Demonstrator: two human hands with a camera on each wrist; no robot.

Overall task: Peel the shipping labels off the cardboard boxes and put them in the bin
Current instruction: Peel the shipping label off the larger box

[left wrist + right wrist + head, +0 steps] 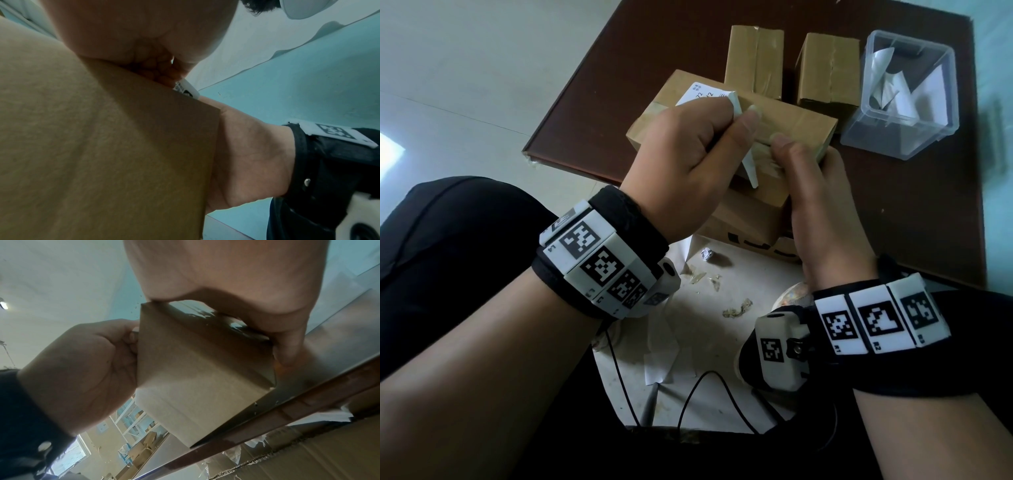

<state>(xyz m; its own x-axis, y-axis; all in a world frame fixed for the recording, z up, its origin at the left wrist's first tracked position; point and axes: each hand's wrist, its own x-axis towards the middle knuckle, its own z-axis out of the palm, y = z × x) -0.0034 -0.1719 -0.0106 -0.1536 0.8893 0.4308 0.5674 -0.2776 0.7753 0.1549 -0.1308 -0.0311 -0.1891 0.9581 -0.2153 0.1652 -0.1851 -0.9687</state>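
Note:
A brown cardboard box [796, 120] is held over the near edge of the table. My left hand [739, 113] pinches the peeled-up part of its white shipping label [700, 93]; a loose strip hangs below my thumb. The far end of the label is still stuck on the box top. My right hand [801, 154] grips the box's near right corner, thumb on top, its other fingers hidden. The left wrist view has the box side [102, 146] and a bit of label [186, 88]. The right wrist view has the box [195, 369] between both hands. A clear plastic bin [859, 135] holding white labels stands at the right.
Two more cardboard boxes [753, 58] [828, 68] stand behind on the dark brown table [914, 222]. Another box [750, 219] lies under the held one. Paper scraps and tape bits [736, 308] litter a white sheet between my knees, with black cables [695, 394] across it.

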